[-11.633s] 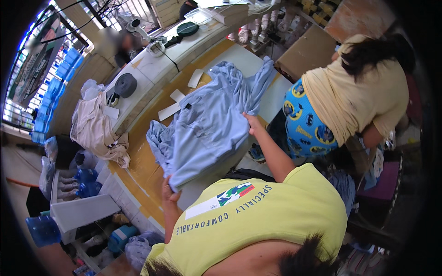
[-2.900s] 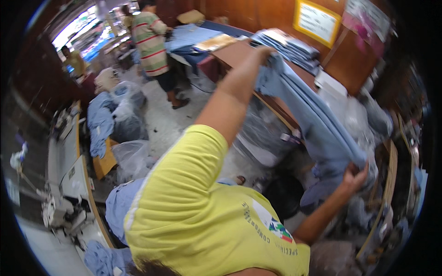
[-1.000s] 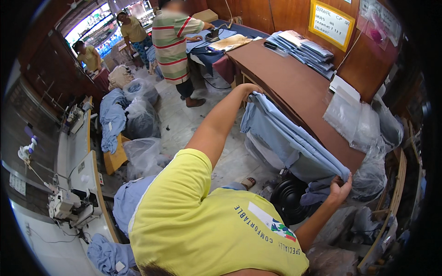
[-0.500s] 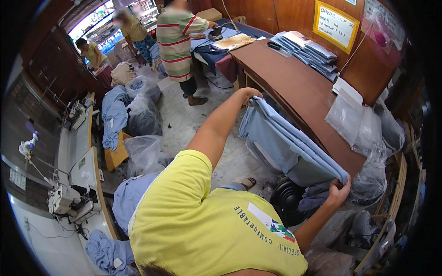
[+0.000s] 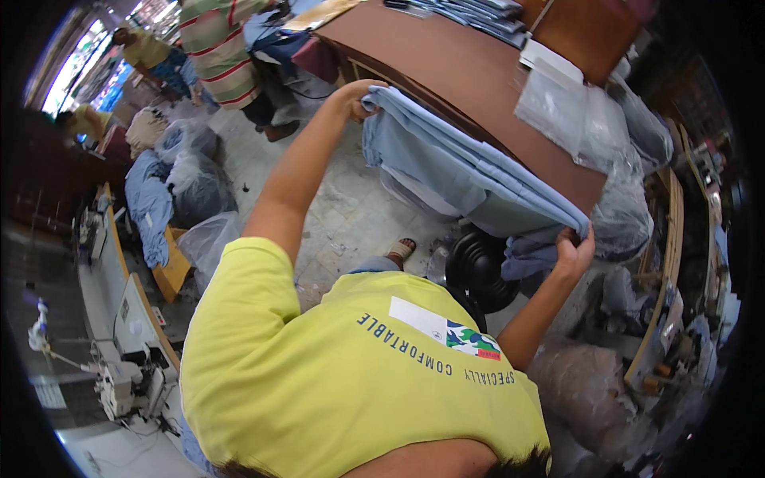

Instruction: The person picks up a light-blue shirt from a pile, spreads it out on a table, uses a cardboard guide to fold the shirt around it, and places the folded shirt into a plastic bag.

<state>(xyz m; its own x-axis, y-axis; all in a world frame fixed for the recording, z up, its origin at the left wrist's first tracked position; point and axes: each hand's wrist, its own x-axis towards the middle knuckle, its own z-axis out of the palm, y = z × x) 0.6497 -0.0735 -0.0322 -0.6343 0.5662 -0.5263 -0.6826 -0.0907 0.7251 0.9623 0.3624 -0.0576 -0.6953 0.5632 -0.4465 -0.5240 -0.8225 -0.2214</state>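
My left hand (image 5: pixel 355 89) grips one end of a folded light blue garment (image 5: pixel 462 171). My right hand (image 5: pixel 574 248) grips its other end from below. The garment stretches between both hands as a long folded band, held beside the near edge of a brown wooden table (image 5: pixel 446 72). Part of the cloth hangs down in a bunch by my right hand. My yellow shirt fills the lower part of the view.
A stack of folded blue garments (image 5: pixel 470 9) and clear plastic bags (image 5: pixel 578 111) lie on the table. A black fan (image 5: pixel 478 267) stands on the floor below. A person in a striped shirt (image 5: pixel 227 48) stands at the table's far end. Bagged blue cloth (image 5: pixel 187 171) and a sewing machine (image 5: pixel 119 382) are at left.
The garment, earlier spread flat and then lifted high, is now folded lengthwise and held lower by the table edge. Both hands keep their hold on its ends.
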